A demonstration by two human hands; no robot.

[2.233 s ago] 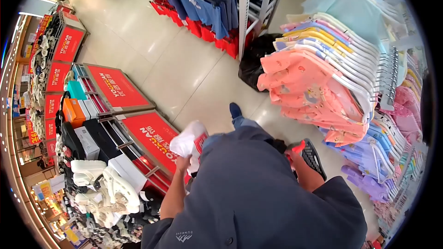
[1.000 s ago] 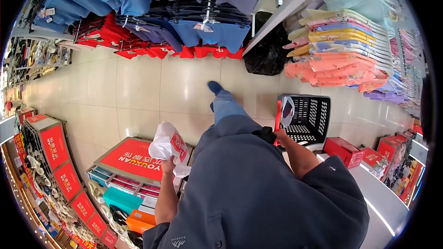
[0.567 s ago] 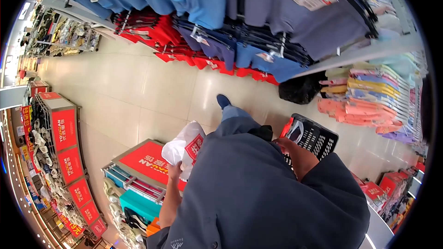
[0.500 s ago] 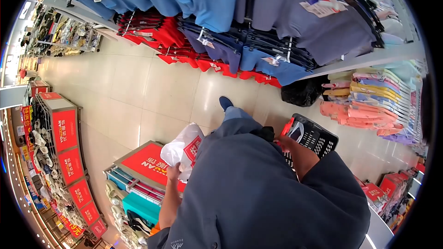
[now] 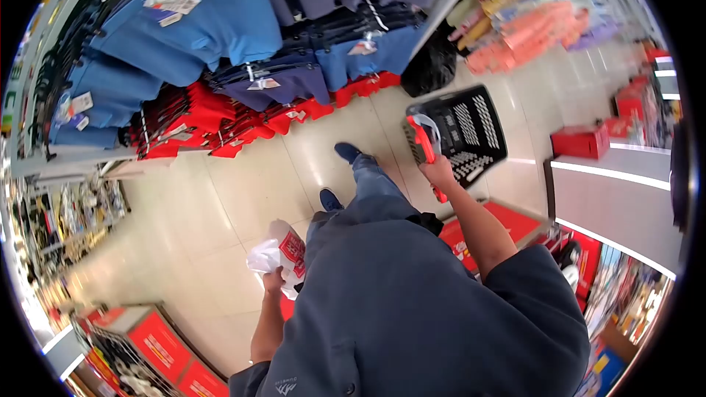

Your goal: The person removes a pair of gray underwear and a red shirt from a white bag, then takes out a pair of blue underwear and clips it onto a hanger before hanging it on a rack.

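The left hand [image 5: 273, 279] is low by the person's left side, the arm bent a little at the elbow and the forearm reaching forward beside the dark shirt [image 5: 441, 301]. Its fingers are closed on a white plastic bag [image 5: 265, 259] with red print, gathered at the grip; the bag bulges forward, just beside the left trouser leg, and what it contains cannot be made out.

The right arm reaches further out — forward and away from the body, the forearm running in a nearly straight line from the short sleeve [image 5: 537, 283]. The right hand [image 5: 439, 172] is wrapped around the red handle [image 5: 422, 138] of a black basket [image 5: 485, 114], back of the hand upward, with red showing on both sides of the fist. The basket is ahead and to the right of the person, its open top facing the camera and its perforated walls visible; a pale greyish item [image 5: 431, 126] shows near the handle.

Both shoes [image 5: 346, 152] are on the tiled floor [image 5: 250, 198] between the hands, one ahead of the other. Beyond them hang blue garments [image 5: 220, 7] and red garments [image 5: 202, 114]; a black plastic bag [image 5: 432, 70] is near the basket's far side.
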